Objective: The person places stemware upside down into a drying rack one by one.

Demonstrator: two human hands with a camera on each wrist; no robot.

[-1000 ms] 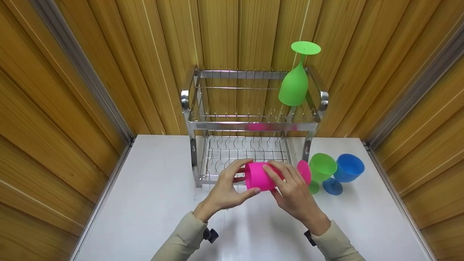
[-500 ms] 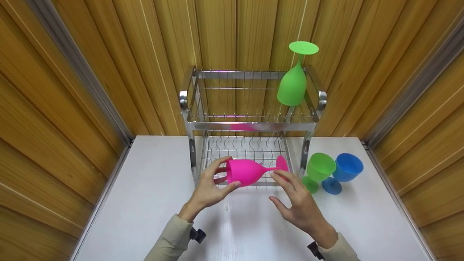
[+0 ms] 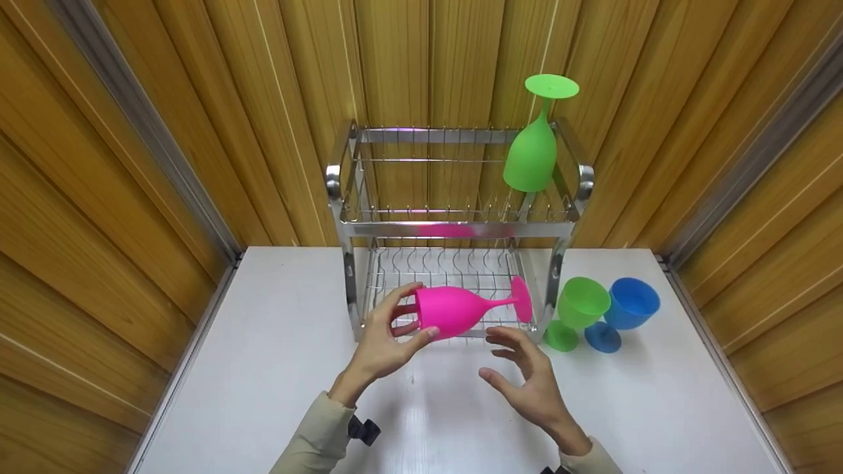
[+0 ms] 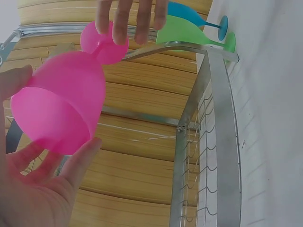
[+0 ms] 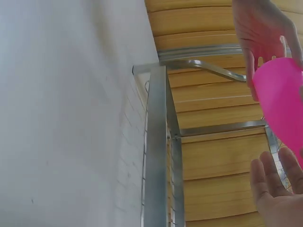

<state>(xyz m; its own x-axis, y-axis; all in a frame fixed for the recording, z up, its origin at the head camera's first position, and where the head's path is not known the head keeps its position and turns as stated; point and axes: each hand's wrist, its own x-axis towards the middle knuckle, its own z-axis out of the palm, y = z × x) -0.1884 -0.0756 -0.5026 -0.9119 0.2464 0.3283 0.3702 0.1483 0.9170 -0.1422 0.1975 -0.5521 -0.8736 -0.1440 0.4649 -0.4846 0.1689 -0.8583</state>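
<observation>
A pink goblet (image 3: 454, 311) lies sideways in the air in front of the rack, its mouth to the left and its foot to the right. My left hand (image 3: 385, 342) grips it near the rim, thumb on the near side and fingers on the far side. In the left wrist view the bowl of the pink goblet (image 4: 71, 90) opens toward the camera. My right hand (image 3: 530, 382) is below the stem and foot, apart from them, fingers loosely bent and holding nothing. The right wrist view shows the right hand (image 5: 279, 189) beside the pink goblet (image 5: 281, 99).
Behind the hands stands a two-tier metal dish rack (image 3: 454, 229). An upside-down green goblet (image 3: 532, 158) sits at its upper right. To the rack's right, another green goblet (image 3: 583, 303) and a blue goblet (image 3: 633, 304) stand upright on the white table (image 3: 283, 342). Wood-panelled walls enclose the table.
Both hands held the pink goblet at first. The right hand has let go and drawn down from the stem, while the left hand has carried the goblet leftward.
</observation>
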